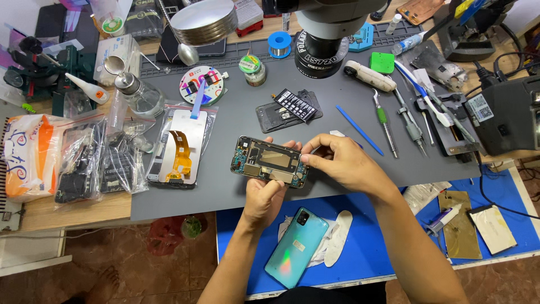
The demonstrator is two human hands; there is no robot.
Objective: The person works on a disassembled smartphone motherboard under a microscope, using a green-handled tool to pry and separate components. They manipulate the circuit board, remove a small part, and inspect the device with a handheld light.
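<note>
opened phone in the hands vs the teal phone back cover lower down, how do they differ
The opened phone shows bare circuit boards and metal shields; the teal back cover shows a smooth glossy shell with a camera block. The opened phone is held over the grey mat by the left hand and right hand; the back cover lies untouched on a white cloth. Both are similar-sized rounded rectangles.

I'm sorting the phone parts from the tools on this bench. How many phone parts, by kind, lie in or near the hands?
Opened phone body, held in both hands: 1
Iridescent back cover: 1
Bagged screen with orange flex: 1
Dark frame part with black strip: 1
Total: 4
</note>
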